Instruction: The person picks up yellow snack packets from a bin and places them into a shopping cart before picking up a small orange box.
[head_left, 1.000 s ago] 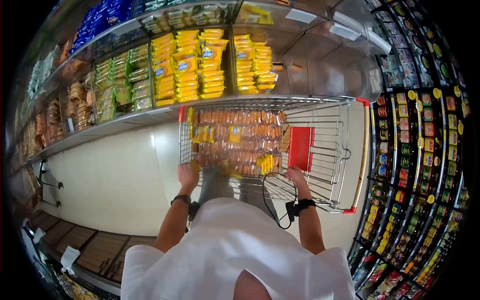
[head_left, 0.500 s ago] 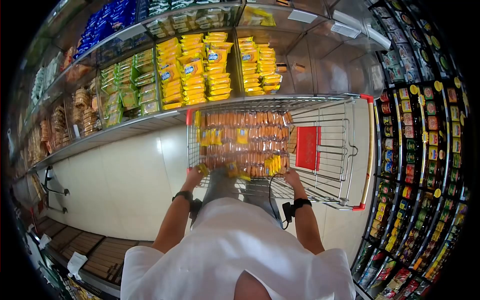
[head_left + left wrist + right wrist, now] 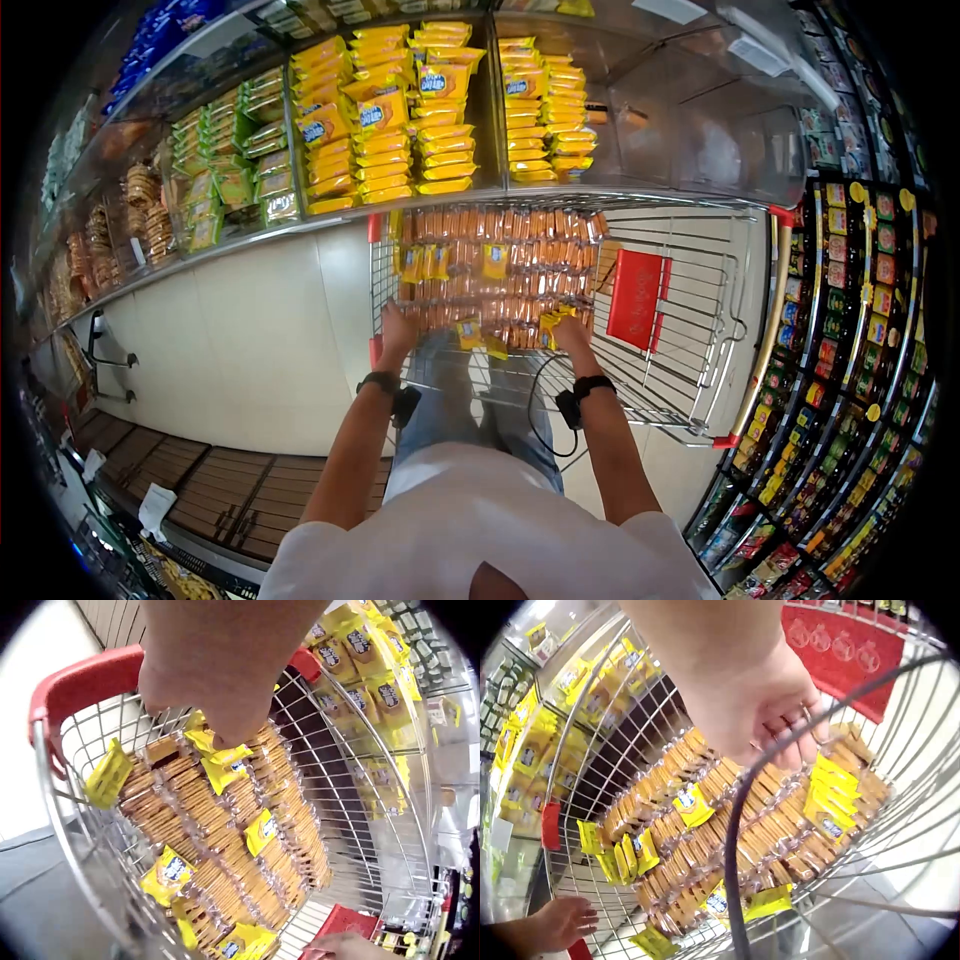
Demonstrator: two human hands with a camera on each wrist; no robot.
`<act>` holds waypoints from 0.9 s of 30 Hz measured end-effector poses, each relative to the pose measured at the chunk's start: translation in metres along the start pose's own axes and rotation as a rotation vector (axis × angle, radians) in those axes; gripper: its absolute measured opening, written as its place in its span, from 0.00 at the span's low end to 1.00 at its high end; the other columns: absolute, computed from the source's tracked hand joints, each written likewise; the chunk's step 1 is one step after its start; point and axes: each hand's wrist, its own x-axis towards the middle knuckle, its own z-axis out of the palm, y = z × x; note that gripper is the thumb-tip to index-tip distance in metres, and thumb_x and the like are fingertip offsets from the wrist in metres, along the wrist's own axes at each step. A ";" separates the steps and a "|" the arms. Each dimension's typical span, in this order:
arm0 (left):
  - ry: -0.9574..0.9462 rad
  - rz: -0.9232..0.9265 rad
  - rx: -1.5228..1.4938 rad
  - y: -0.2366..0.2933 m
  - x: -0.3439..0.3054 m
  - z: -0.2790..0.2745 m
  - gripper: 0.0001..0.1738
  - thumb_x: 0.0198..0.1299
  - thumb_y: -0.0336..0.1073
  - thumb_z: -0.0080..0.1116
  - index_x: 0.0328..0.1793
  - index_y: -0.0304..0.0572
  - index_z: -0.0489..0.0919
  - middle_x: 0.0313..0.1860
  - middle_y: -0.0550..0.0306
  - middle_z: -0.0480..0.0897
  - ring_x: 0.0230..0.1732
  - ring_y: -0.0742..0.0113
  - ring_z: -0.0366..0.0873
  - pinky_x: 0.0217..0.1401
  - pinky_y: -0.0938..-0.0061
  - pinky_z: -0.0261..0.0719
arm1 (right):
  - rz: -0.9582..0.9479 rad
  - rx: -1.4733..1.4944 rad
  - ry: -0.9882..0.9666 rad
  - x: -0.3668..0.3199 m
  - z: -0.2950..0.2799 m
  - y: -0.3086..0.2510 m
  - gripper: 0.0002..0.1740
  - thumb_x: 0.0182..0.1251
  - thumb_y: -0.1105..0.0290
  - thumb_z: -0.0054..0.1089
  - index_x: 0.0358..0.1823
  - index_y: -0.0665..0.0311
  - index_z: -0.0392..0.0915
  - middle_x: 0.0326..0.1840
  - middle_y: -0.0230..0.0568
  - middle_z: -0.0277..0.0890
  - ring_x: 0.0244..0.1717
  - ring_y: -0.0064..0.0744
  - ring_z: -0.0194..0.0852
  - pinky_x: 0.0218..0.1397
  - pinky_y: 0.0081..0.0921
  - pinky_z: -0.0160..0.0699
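Rows of clear-wrapped brown biscuits (image 3: 450, 262) fill one end of a wire cart (image 3: 690, 290), with several yellow packets (image 3: 261, 832) among them. My left hand (image 3: 400, 330) is over the cart's left end; in the left wrist view this hand (image 3: 217, 682) is above yellow packets (image 3: 225, 771), contact unclear. Its fingers look relaxed in the right wrist view, where the left hand (image 3: 564, 924) shows no packet. My right hand (image 3: 573, 335) is at the near side, beside a yellow bundle (image 3: 831, 796). Fingers of the right hand (image 3: 757, 705) curl loosely around nothing.
Clear shelf bins beyond the cart hold yellow packets (image 3: 380, 115) and green packets (image 3: 235, 185). A red panel (image 3: 635, 300) divides the cart. A black cable (image 3: 739, 825) loops by my right wrist. Tall stocked shelves (image 3: 850, 330) stand at the right.
My left hand has moved inward over the cart's left end. The right hand has shifted from the near rim towards the yellow bundle. The bins appear larger and higher in the head view.
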 end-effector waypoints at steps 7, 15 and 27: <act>0.241 0.088 0.055 0.039 0.062 0.034 0.46 0.44 0.40 0.63 0.64 0.28 0.50 0.58 0.28 0.58 0.61 0.36 0.54 0.62 0.58 0.57 | -0.095 0.368 0.102 0.108 0.046 -0.109 0.26 0.51 0.54 0.54 0.44 0.69 0.70 0.42 0.56 0.73 0.45 0.52 0.72 0.46 0.40 0.72; 0.325 -0.239 0.283 0.063 0.093 0.076 0.63 0.31 0.59 0.67 0.68 0.35 0.44 0.63 0.35 0.56 0.65 0.41 0.50 0.65 0.53 0.48 | -0.027 0.373 0.406 0.099 0.050 -0.171 0.26 0.47 0.57 0.63 0.40 0.68 0.66 0.41 0.51 0.70 0.47 0.43 0.68 0.44 0.34 0.73; 0.254 -0.129 0.383 0.073 0.089 0.077 0.57 0.37 0.50 0.65 0.68 0.36 0.43 0.56 0.34 0.59 0.54 0.40 0.58 0.57 0.55 0.60 | -0.171 0.555 0.252 0.071 0.052 -0.181 0.22 0.51 0.63 0.59 0.47 0.63 0.66 0.38 0.52 0.73 0.39 0.52 0.72 0.40 0.40 0.71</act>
